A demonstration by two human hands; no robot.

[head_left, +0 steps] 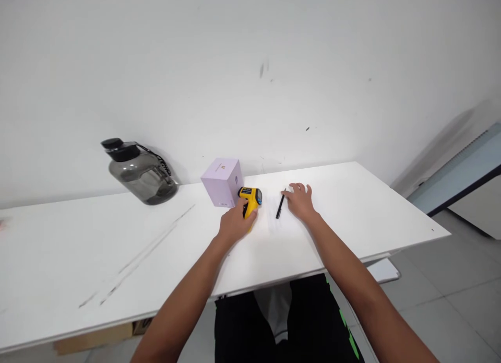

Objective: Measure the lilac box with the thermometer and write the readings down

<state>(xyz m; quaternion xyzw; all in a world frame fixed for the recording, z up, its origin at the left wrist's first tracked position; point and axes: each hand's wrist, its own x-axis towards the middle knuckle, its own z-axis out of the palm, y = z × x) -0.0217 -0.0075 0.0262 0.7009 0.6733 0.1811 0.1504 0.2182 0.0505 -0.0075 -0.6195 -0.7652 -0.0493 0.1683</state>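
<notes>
My left hand (237,220) is wrapped round the handle of a yellow and black infrared thermometer (250,197), whose small screen faces right. The thermometer is right beside a pale purple box (222,183), close to its right front side. To the right, my right hand (300,200) has its thumb and finger at the upper end of a black pen (280,206), apparently pinching it. The pen points down and slightly left over the white table, and its far end extends free of the hand. The other fingers of this hand are bent and slightly spread.
On the left a grey see-through water bottle (143,175) with a black cap and strap stands by the wall (250,81). The white table (156,269) has dark scuffs and ends at the right. Beneath its left front edge is a cardboard box (94,339).
</notes>
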